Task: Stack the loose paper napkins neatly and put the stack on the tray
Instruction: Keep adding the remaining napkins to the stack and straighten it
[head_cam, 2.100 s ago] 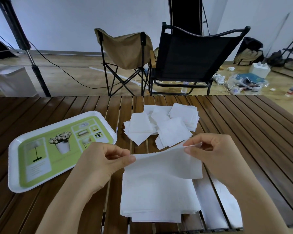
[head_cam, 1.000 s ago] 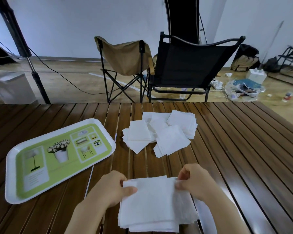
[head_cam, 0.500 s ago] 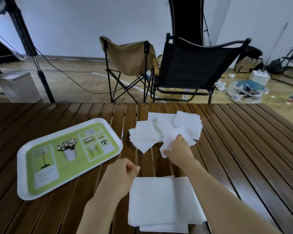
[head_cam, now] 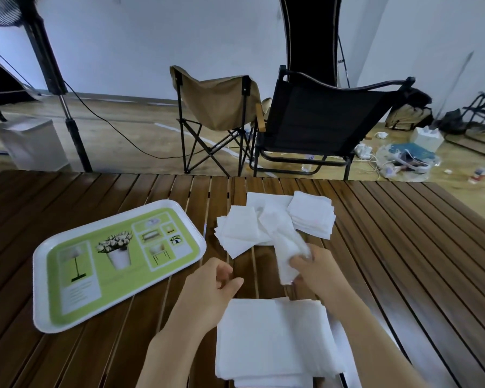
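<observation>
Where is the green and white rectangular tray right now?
In the head view, the green and white rectangular tray lies on the dark slatted wooden table, left of the loose white paper napkins.

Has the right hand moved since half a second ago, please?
Yes: the right hand has pulled back from the loose pile toward the stack, holding a napkin.

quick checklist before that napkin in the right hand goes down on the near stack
1. Right hand grips a napkin: ok.
2. Napkin flat and square: not ok, it hangs crumpled.
3. Left hand free to help: ok, holds nothing.
4. Near stack edges aligned: not ok, lower sheets stick out at the front.
5. Tray bare for the stack: ok.
6. Loose napkins all gathered: not ok, several remain at the far side.
</observation>
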